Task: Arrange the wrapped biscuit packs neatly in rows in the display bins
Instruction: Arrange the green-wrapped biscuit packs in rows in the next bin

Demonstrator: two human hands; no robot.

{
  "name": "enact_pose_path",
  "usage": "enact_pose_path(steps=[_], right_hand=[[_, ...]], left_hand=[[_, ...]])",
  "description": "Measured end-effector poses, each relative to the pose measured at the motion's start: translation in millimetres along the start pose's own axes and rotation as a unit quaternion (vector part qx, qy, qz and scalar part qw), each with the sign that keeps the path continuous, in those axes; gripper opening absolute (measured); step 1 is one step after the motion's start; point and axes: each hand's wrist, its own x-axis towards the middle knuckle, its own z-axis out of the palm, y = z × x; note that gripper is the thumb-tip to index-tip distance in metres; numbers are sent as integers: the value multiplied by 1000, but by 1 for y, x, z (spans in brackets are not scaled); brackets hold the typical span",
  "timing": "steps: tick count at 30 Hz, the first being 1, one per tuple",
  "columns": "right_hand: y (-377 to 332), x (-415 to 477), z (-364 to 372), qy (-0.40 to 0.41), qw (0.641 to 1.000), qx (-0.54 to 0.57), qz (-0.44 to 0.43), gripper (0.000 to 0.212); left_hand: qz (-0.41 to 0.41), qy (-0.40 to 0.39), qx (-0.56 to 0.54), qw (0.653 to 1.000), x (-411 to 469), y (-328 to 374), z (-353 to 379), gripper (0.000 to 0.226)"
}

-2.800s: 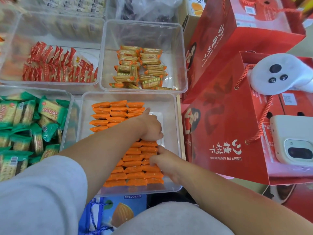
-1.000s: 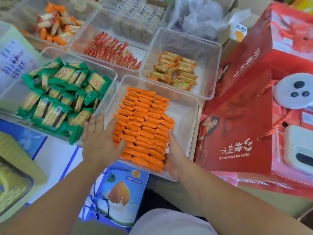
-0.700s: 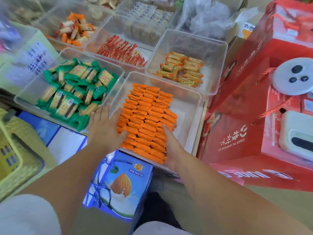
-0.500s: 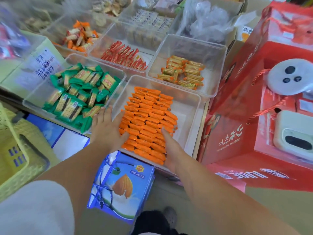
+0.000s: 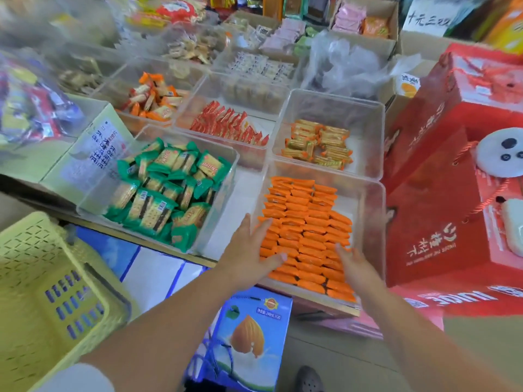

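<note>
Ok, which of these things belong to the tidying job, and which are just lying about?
Job: orange packs, their clear bin, left hand and right hand flat at the rows' sides; green packs, red packs, gold packs in neighbouring bins.
Lying about: yellow basket, blue almond carton, red gift bags, crumpled plastic bag.

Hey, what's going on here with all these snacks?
A person is tidying the orange packs in the nearest clear bin. The left hand and right hand lie open against the two sides of the block, which already sits in neat rows. The green packs further left lie in a loose heap, not yet arranged.
</note>
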Motion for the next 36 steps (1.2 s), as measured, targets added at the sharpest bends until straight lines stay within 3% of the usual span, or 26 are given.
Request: enact_pose_path(steps=[3,6,8,10,12,15,18,22,24,28,36], right_hand=[[-5,-26,7,89,991,-82,-58,59],[-11,-62,40,160,970,-118,-138,60],[-15,-89,73,200,958,-137,-153,70],[-23,-114,108,226,944,-161,-176,73],[-34,-131,139,197,937,-193,-216,70],[-55,-137,172,77,922,-237,-296,62],[-86,-130,197,-19,884,-301,-357,65],[-117,-108,225,-77,812,-436,-381,75],[-119,-98,229,-71,778,-495,-380,76],[-105,-87,221,-28,747,-536,-392,76],[-84,-81,172,8,727,-588,-355,77]], left_hand=[[80,-3,67,995,-14,-22,-33,88],[108,98,176,973,-31,-65,-75,77],[78,155,218,960,-36,-97,-103,68],[-7,114,264,958,-37,-123,-130,61],[-89,3,323,942,-37,-140,-147,63],[-82,-110,373,917,-38,-155,-153,66],[-42,-113,355,927,-44,-166,-152,62],[-27,-88,310,946,-51,-167,-146,60],[-24,-85,307,948,-52,-164,-141,61],[-23,-88,307,947,-53,-152,-131,63],[-11,-127,301,945,-51,-88,-85,62]])
